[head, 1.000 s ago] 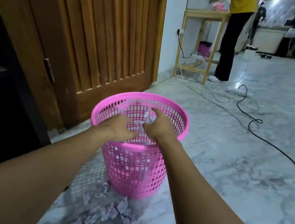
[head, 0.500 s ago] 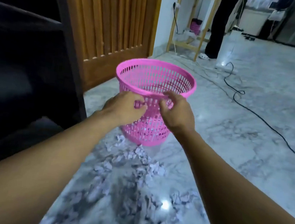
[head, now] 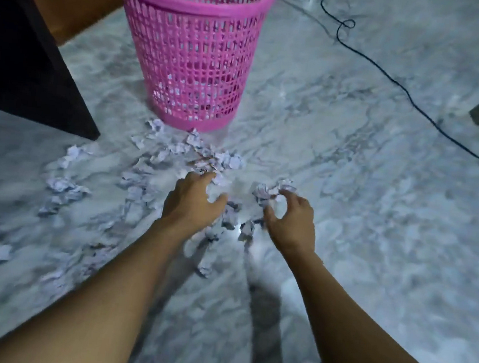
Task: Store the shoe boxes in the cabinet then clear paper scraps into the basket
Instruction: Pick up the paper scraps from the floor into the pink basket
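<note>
Glossy veined marble floor [head: 350, 194] | crumpled paper scraps [head: 205, 156] before round pink lattice basket [head: 192, 56] | left hand [head: 190, 205] grip spread, empty | right hand [head: 293, 220] grip curved at scrap, hold unclear

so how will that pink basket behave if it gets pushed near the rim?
The pink basket is probably light: thin open lattice walls, little showing inside. Its base is narrower than its rim, so a high push would likely tip it. On the glossy marble floor a low push probably slides it.
</note>
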The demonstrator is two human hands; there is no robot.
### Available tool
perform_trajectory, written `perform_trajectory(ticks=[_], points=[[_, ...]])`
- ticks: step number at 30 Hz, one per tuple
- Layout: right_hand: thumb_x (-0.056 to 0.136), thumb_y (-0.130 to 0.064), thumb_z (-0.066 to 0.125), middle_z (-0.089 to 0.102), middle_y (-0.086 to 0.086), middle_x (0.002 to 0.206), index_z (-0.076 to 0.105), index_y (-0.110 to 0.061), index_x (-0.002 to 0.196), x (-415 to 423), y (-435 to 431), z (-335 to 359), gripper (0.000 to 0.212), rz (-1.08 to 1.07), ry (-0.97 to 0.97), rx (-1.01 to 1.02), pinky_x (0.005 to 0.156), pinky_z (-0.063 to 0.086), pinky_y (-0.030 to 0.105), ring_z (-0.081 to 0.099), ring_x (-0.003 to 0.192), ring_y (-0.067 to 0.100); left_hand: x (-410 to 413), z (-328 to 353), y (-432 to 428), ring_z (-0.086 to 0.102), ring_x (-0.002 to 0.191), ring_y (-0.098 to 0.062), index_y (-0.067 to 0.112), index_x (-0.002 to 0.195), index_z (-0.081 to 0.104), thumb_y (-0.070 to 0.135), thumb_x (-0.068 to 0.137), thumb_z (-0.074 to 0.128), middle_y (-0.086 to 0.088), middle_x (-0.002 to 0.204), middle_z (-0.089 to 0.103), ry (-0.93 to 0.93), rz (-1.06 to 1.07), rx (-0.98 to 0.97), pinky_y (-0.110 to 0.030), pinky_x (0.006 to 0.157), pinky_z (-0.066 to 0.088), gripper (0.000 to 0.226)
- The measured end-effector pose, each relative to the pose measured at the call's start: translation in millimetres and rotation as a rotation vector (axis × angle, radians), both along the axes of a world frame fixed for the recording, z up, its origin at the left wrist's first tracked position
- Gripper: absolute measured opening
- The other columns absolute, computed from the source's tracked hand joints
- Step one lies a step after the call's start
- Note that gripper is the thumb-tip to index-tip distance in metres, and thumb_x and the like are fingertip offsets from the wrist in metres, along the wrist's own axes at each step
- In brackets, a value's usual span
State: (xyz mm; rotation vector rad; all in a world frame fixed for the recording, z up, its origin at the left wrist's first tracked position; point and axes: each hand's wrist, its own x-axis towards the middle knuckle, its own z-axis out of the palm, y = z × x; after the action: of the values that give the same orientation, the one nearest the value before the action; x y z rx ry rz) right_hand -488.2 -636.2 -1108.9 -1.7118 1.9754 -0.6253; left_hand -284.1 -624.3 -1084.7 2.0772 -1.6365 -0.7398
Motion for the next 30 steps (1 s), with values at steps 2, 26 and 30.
perform_trajectory(ticks=[2,26,30], points=[[0.089,-0.047,0.061,0.045,0.011,0.140,0.049,-0.024,0.140,-14.6,6.8,-16.2,0.056,-0.061,0.091,0.122,0.103,0.042,0.043,0.038,0.132,0.029,-11.6,-19.5,16.7,0.043,0.127,-0.028,0.029,0.143,0.043,0.059,0.085,0.056,-0.006,0.136,0.047,-0.065,0.024,0.029,-0.042,0.100,0.044,0.066],[0.089,-0.058,0.052,0.059,0.001,0.119,0.047,-0.029,0.123,-89.0,62.1,-50.3,0.045,-0.369,0.014,0.086,0.086,0.048,0.038,0.063,0.098,0.026,-31.9,-79.2,83.7,0.060,0.094,-0.038,0.007,0.122,0.053,0.003,0.091,0.047,-0.016,0.111,0.056,-0.213,-0.160,0.019,-0.046,0.073,0.050,0.033],[0.089,-0.063,0.052,0.056,0.003,0.124,0.051,-0.025,0.126,-103.4,63.5,-65.0,0.053,-0.227,0.192,0.220,0.086,0.046,0.037,0.060,0.107,0.027,-48.4,-74.3,65.9,0.051,0.109,-0.037,0.009,0.126,0.049,-0.008,0.088,0.040,-0.018,0.119,0.048,-0.086,-0.104,0.005,-0.046,0.085,0.044,0.043]])
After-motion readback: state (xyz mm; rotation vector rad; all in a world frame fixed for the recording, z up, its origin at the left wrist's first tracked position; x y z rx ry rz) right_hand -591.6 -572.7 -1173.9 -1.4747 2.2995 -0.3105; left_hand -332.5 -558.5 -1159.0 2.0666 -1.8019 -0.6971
